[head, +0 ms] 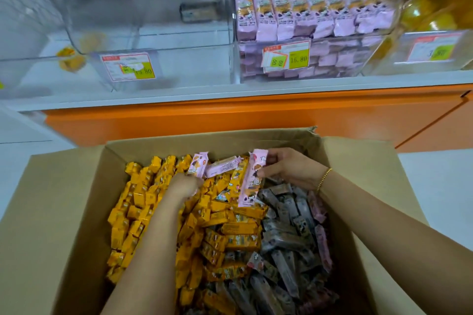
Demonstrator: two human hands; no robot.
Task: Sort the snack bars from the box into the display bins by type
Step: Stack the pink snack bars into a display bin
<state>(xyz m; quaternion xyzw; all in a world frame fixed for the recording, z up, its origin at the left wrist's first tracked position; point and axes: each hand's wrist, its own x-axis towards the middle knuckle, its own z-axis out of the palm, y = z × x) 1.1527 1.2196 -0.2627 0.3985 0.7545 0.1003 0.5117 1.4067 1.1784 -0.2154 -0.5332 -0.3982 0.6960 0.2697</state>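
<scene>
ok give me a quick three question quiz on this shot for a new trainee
1. True or false: the right hand holds a pink bar.
2. Which bars fill the left side of the cardboard box? A yellow bars; B grey bars; C pink bars.
3. Fill in: the bin stocked with pink bars stands to the ___ of the nearly empty clear bin.
Key: 1 true; 2 A; 3 right.
</scene>
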